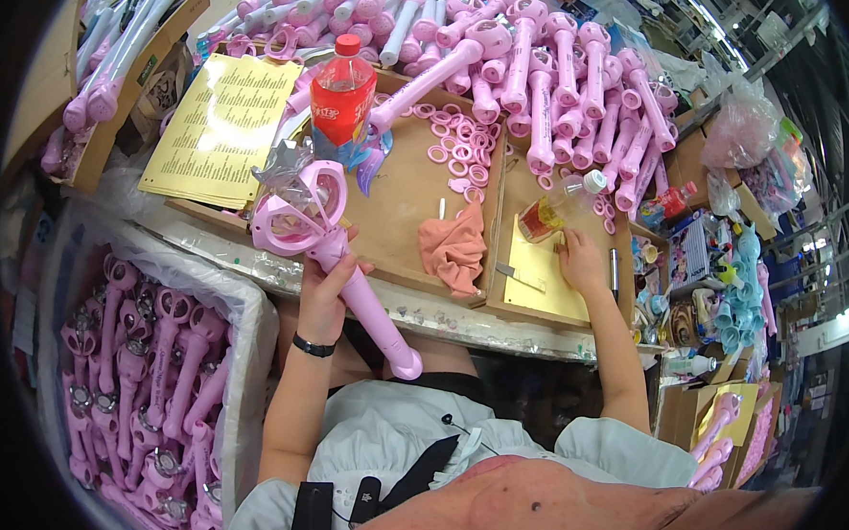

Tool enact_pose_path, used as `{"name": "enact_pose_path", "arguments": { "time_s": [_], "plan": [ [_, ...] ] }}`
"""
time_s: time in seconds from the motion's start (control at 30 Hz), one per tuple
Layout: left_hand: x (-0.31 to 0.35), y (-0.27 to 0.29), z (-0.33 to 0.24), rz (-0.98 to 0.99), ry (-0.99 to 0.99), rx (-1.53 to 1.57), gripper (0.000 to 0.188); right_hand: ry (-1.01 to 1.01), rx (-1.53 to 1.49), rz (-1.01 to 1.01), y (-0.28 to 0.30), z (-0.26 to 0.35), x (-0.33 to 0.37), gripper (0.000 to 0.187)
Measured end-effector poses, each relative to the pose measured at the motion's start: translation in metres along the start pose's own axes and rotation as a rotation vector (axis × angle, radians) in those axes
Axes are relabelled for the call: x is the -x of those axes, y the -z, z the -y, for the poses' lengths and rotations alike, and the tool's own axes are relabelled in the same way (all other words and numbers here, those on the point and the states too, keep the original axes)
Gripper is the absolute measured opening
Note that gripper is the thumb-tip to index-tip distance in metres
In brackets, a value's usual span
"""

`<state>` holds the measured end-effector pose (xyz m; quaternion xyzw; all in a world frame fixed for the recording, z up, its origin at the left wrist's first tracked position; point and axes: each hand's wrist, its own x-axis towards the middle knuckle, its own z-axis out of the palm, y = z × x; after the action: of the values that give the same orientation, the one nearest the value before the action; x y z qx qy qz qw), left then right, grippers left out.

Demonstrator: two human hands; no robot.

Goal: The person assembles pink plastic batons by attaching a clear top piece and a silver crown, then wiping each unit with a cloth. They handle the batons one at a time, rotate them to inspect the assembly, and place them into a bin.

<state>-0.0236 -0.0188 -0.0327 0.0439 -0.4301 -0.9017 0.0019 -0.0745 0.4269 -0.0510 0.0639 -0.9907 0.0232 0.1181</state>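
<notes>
My left hand (pixel 323 294) is wrapped around the handle of a pink toy wand (pixel 375 320). The wand's wide ring-shaped head (pixel 297 217), with clear and silvery parts at its top, points up and away over the tray's near left edge. My right hand (pixel 581 259) rests on a yellow sheet (pixel 541 292) at the right, fingers extended beside a clear bottle (pixel 548 210) with a yellow-red label, which leans over on its side. Whether the fingertips touch the bottle I cannot tell. A flat metal strip (pixel 521 277) lies on the sheet.
Pink rings (pixel 466 148) and a coral cloth (pixel 452 249) lie in the cardboard tray (pixel 394 233). A red-labelled bottle (pixel 343 106) stands behind, near yellow printed sheets (pixel 220 127). Pink wands (pixel 568 75) are heaped at the back; a lined bin (pixel 245 322) at left holds more.
</notes>
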Motion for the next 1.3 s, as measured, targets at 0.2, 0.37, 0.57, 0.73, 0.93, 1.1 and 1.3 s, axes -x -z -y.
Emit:
{"name": "enact_pose_path", "arguments": {
  "time_s": [0.2, 0.37, 0.57, 0.73, 0.93, 1.1, 1.3],
  "plan": [
    [-0.001, -0.001, 0.000, -0.009, 0.015, 0.019, 0.052, -0.011, -0.022, -0.033, 0.003, 0.006, 0.000, 0.032],
    [-0.001, 0.000, 0.000, -0.012, 0.006, 0.030, 0.052, -0.044, -0.045, -0.034, 0.007, 0.010, 0.001, 0.027],
    [-0.002, 0.000, 0.002, -0.001, -0.003, 0.027, 0.051, -0.127, -0.235, -0.059, 0.002, 0.001, 0.002, 0.024],
    [-0.002, 0.003, 0.004, 0.024, -0.031, 0.052, 0.051, -0.203, -0.542, -0.103, -0.006, -0.020, 0.003, 0.019],
    [-0.002, 0.002, 0.003, 0.018, -0.026, 0.059, 0.048, -0.526, -1.275, -0.302, -0.004, -0.041, 0.002, 0.045],
    [0.028, -0.002, -0.006, 0.049, -0.063, 0.289, 0.043, -0.589, -1.208, -0.647, 0.004, -0.044, -0.001, 0.037],
    [0.067, 0.005, -0.018, 0.193, -0.287, 0.592, 0.080, -0.341, -0.303, -0.812, 0.023, -0.031, -0.002, 0.020]
  ]
}}
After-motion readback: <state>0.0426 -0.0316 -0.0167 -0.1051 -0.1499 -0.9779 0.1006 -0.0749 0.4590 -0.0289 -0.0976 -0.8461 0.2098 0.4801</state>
